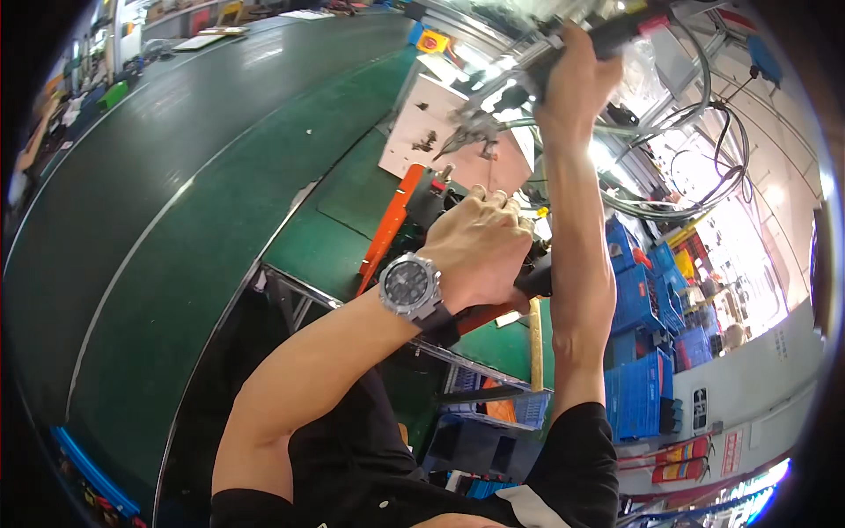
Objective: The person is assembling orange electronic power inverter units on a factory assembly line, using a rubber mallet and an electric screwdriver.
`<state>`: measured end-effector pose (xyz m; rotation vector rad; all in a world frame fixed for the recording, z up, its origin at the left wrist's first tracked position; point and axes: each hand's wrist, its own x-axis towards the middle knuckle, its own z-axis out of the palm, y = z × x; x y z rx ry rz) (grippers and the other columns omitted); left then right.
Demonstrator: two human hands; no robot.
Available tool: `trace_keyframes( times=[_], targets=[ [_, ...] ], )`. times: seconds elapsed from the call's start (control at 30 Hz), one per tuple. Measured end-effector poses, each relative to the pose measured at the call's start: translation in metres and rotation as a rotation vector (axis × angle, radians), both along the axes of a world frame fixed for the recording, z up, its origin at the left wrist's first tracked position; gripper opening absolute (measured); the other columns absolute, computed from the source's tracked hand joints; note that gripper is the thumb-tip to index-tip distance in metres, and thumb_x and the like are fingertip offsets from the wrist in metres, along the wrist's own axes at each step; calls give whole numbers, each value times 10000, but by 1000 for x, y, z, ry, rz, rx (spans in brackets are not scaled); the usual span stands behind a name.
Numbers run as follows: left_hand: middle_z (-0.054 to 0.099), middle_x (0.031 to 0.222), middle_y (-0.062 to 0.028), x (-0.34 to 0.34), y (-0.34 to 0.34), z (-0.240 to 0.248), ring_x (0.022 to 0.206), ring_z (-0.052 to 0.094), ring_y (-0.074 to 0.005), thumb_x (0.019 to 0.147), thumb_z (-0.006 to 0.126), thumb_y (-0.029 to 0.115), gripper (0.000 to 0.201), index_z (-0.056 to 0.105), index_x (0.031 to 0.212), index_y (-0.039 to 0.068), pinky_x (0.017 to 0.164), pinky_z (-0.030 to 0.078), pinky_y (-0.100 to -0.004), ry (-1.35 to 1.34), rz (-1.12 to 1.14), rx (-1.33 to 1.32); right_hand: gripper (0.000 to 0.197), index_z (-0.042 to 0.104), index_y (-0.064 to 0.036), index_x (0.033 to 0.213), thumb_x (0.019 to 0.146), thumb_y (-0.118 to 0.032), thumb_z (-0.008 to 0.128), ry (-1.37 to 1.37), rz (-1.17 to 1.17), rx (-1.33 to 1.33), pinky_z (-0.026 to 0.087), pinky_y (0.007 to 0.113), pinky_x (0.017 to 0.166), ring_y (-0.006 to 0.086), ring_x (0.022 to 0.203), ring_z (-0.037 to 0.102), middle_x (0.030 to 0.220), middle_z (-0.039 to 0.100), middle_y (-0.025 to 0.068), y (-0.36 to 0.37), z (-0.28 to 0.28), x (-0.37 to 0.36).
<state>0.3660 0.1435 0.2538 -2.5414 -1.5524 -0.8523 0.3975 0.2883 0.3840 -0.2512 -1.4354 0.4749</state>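
My left hand (480,238), with a watch on the wrist, is closed over a dark mechanical assembly with an orange frame (392,224) on the green bench. The palm and part of the fingers' grip are hidden. Raised above the bench, my right hand (576,88) is wrapped round a long black tool (616,35) that looks like a power driver with a red part near its upper end. Motion blurs the tool's other end. Beyond the assembly lies a pinkish board (462,132) with dark marks or small parts on it.
Cables (704,198) loop on the right, near blue bins (638,295). Beneath the bench's front edge stands a grey-blue crate (480,444). A yellow box with a red button (431,41) is at the back. The long green bench (238,194) runs off to the left.
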Motion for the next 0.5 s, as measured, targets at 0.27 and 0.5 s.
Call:
trace_keyframes(
  times=[0.27,0.5],
  targets=[
    [588,1355,-179,-35,-34,-23,1289,558,-339,733,875,300,757,580,1370,16,1103,421,-443,-223,-65,641,447,557,31,1148,917,-325,695,-361,-620,74,516,449,820,353,868,687,971,694,229,54,-21,117],
    [583,1376,-217,-81,20,-204,1229,586,-345,927,683,152,634,422,1477,-24,1083,424,-408,-736,66,224,247,609,21,986,1056,-174,475,-117,-527,-106,469,340,779,182,821,556,872,597,94,-75,-232,208]
  ],
)
